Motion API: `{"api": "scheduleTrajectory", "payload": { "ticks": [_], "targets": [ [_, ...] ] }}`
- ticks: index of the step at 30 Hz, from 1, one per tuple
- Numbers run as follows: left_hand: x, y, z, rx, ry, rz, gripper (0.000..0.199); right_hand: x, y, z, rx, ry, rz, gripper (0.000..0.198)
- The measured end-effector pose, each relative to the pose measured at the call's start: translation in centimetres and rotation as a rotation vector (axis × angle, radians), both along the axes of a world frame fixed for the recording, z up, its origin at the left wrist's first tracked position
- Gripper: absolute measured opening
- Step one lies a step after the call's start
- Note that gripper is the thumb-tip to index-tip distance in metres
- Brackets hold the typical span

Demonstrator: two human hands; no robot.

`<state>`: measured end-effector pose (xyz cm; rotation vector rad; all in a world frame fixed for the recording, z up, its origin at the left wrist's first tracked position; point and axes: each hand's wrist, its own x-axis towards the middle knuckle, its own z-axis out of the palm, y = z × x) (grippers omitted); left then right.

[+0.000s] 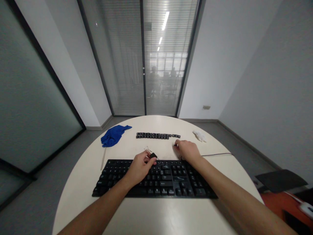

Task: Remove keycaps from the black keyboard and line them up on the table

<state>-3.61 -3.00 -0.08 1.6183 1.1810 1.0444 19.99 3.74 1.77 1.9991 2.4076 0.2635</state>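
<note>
A black keyboard (pixel 151 182) lies across the table in front of me, its keys facing up. Over its back edge, my left hand (pixel 140 166) is closed around a keycap puller (pixel 153 155) with a small black handle and thin wire prongs. Beyond the keyboard, to the right, my right hand (pixel 188 150) pinches a small black keycap (pixel 175 145) close to the tabletop. Two rows of loose black keycaps (pixel 154 135) lie farther back, just left of that hand. Part of the keyboard's right side is hidden under my right forearm.
A blue cloth (pixel 114 135) lies at the table's back left, beside a thin pale stick (pixel 103 159). Crumpled white tissue (pixel 200 136) sits at the back right. The keyboard's cable (pixel 216 154) runs off the right edge. A red chair seat (pixel 278 209) stands at lower right.
</note>
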Motion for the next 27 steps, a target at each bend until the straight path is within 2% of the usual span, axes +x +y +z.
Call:
{"api": "scheduleTrajectory", "payload": {
  "ticks": [7,13,27],
  "targets": [
    [-0.2,0.2,-0.4,0.015,0.014,-0.005,0.018,-1.0,2.8,-0.2,-0.006,-0.045,-0.011,0.033],
    [-0.3,0.2,-0.6,0.029,0.014,-0.006,0.018,-1.5,4.2,-0.4,0.006,-0.055,-0.014,0.032],
    [-0.2,0.1,-0.1,0.04,0.031,-0.006,0.017,-1.6,4.9,-1.1,0.045,-0.047,0.012,0.028]
  ]
}}
